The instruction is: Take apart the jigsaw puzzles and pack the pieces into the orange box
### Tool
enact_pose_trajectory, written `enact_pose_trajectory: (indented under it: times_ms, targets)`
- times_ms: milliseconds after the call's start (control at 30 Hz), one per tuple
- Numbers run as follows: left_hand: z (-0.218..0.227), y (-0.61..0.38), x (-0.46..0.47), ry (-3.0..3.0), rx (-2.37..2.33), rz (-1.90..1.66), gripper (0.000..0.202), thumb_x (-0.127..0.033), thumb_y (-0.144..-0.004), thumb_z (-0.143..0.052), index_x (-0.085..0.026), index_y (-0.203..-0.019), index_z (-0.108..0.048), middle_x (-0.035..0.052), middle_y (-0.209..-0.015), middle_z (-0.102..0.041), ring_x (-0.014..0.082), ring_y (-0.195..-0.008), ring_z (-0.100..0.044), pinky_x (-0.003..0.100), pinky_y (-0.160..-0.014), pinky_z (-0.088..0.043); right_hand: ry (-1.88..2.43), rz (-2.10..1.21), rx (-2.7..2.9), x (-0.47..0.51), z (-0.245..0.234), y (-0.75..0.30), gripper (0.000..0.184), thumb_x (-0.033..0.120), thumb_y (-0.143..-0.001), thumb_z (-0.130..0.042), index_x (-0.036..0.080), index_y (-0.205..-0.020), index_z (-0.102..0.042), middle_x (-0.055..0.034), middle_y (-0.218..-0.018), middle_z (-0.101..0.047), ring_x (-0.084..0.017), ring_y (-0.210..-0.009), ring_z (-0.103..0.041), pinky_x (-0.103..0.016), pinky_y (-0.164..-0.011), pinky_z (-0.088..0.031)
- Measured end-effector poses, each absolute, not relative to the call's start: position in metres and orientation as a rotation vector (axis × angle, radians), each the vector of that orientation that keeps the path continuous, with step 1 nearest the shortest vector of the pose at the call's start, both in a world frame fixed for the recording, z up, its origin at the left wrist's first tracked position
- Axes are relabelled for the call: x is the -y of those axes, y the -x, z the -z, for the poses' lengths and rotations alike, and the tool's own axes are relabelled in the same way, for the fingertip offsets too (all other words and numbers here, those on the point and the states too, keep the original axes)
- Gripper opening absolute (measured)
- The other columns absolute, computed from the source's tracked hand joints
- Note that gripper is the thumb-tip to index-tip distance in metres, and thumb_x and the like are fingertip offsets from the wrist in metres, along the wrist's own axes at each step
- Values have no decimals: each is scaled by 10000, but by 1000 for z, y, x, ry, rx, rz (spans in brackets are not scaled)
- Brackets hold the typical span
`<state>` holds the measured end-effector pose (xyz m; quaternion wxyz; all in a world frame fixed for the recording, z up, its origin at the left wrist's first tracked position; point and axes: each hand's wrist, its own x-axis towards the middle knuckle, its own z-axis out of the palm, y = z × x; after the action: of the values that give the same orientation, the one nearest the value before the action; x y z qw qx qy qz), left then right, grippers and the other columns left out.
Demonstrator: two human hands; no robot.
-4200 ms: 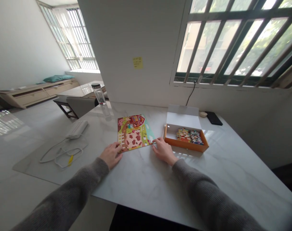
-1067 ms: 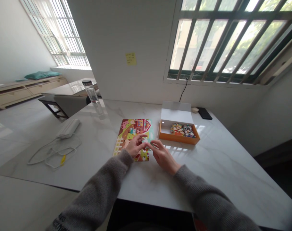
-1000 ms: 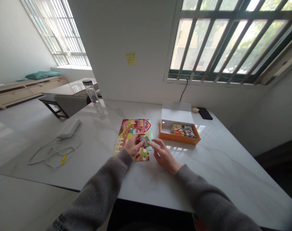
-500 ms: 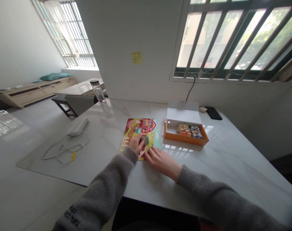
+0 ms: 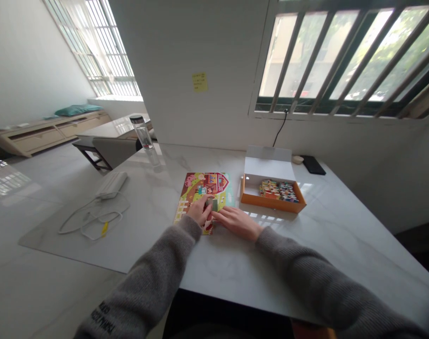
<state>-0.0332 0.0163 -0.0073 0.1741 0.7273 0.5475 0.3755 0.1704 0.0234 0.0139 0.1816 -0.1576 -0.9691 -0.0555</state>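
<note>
**Q:** Grip first. What is your left hand doing?

**A:** Your left hand (image 5: 199,212) is closed in a pinch on a small grey-green puzzle piece (image 5: 214,204), which sits at its fingertips, just off the hand's right side. Whether the piece touches the surface below it, you cannot tell from this view.

**Q:** Right hand?

**A:** Your right hand (image 5: 236,223) is open and holds nothing. It lies nearly flat, fingers extended toward the left hand, and its tips end just below the piece.

**Q:** Location of the piece and what lies under it?

**A:** The piece is over the near half of a farm-scene puzzle board (image 5: 204,184), and both hands overlap that board's near edge. The board lies flat on a white marble table (image 5: 256,263), with a red barn printed at its far end.

**Q:** Next out?

**A:** Just right of the board, you have an orange box (image 5: 271,203) holding packed, colourful pieces (image 5: 279,190), with its white lid (image 5: 267,162) standing open behind it.

**Q:** Remainder of the table?

**A:** Left of the board, note a white adapter (image 5: 111,185) with its white cable (image 5: 94,225). Farther back stands a glass bottle (image 5: 143,141). Beyond the lid lies a black phone (image 5: 313,164).
</note>
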Motion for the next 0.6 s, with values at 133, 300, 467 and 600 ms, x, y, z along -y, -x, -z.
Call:
enact_pose_trajectory:
  times_ms: [133, 300, 467, 600]
  targets:
    - [8, 34, -16, -2017, -1529, -1053, 351, -234, -880, -498, -168, -1218, -565, 37, -854, -630, 185, -737, -593, 315, -754, -480, 571, -135, 2530, -26, -11, -174, 208, 243, -1007, -446, 189, -1124, -610, -80, -989, -662, -180, -905, -622, -301, -812, -527]
    - [9, 31, -15, -1765, -1317, -1092, 404, -308, -898, -492, -161, -1270, -550, -9, -721, -583, 149, -622, -541, 266, -630, -447, 740, -66, 2368, -24, -10, -177, 403, 175, -997, -408, 262, -1385, -473, -122, -1287, -523, -224, -1084, -582, -358, -885, -533]
    - [4, 29, -16, -1510, -1150, -1115, 429, -410, -862, -567, -154, -1204, -609, 10, -764, -628, 143, -651, -577, 257, -624, -468, 768, -44, 2474, -22, -8, -175, 602, 53, -893, -431, 205, -1468, -337, -157, -1304, -473, -277, -1166, -509, -442, -960, -520]
    - [1, 27, -15, -1426, -1035, -1053, 580, -438, -806, -662, -139, -1285, -529, -14, -701, -590, 124, -577, -558, 231, -534, -449, 694, -158, 2481, -16, -10, -175, 723, 41, -817, -469, 186, -1498, -273, -172, -1341, -423, -301, -1230, -465, -485, -1018, -492]
